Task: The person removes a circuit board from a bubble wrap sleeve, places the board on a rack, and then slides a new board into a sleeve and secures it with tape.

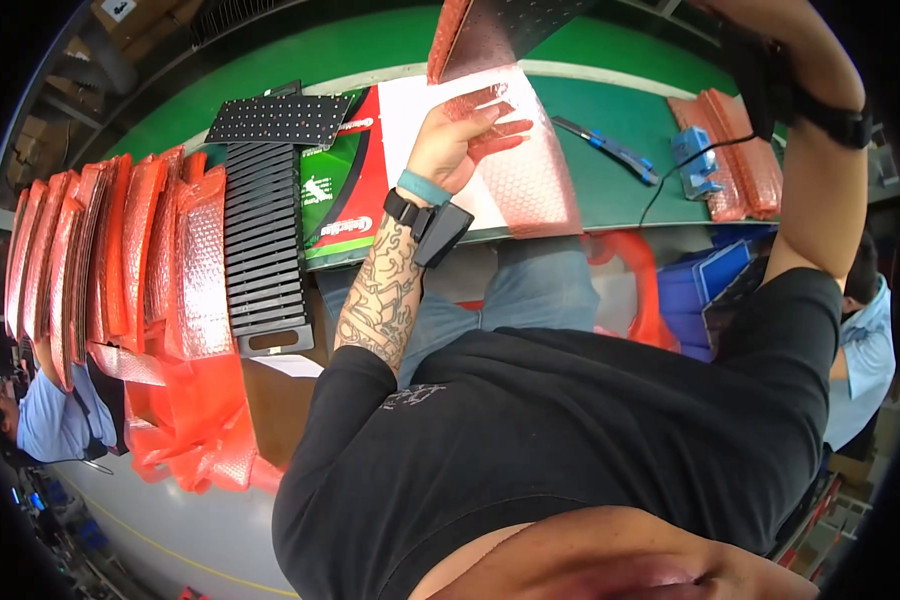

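Note:
My left hand (460, 135) is over the worktable, palm up with its fingers spread. Its fingers show through a translucent pink bubble-wrap sheet (535, 195), which lies over a white, red and green printed board (345, 190). Beyond the fingertips, a black dotted panel (510, 35) stands tilted at the top edge, with red bubble wrap (448, 40) along its left side. My right hand (735, 12) is raised at the upper right and cut off by the picture's edge. Its fingers are hidden, so whether it holds anything does not show.
Several red bubble-wrapped packs (120, 250) stand in a row at left, beside a slotted black rack (263, 240). Another dotted panel (280, 118) rests on the rack. A utility knife (610, 152), a blue tape dispenser (695, 160) and flat red packs (745, 165) lie rightward. Co-workers sit either side.

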A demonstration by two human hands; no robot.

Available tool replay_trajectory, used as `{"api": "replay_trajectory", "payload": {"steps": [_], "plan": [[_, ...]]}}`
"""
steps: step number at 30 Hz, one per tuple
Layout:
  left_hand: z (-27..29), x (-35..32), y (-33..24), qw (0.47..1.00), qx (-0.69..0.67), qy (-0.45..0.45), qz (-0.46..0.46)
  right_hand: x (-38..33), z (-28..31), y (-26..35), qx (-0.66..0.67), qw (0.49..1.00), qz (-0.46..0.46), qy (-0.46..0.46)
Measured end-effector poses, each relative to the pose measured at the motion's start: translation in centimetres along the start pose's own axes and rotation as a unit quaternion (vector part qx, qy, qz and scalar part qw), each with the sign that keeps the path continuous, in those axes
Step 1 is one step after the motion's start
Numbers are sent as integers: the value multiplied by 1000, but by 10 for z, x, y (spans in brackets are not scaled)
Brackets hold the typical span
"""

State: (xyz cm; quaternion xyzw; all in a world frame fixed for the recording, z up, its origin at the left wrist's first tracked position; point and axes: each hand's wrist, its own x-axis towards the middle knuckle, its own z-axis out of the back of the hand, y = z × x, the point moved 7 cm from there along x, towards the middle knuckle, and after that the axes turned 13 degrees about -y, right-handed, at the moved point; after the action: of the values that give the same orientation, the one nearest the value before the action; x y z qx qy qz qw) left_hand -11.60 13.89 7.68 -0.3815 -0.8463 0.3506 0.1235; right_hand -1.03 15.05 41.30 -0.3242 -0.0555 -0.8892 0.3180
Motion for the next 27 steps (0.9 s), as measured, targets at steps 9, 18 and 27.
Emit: {"api": "replay_trajectory", "payload": {"steps": [9, 18, 27], "plan": [[-4, 0, 65, 979, -166, 0, 114, -109, -95, -12, -70, 997, 26, 13], [16, -52, 105, 935, -290, 25, 203, -197, -176, 22, -105, 989, -84, 55], [12, -83, 93, 940, -264, -59, 209, -232, -213, 25, -37, 981, -179, 66]]}}
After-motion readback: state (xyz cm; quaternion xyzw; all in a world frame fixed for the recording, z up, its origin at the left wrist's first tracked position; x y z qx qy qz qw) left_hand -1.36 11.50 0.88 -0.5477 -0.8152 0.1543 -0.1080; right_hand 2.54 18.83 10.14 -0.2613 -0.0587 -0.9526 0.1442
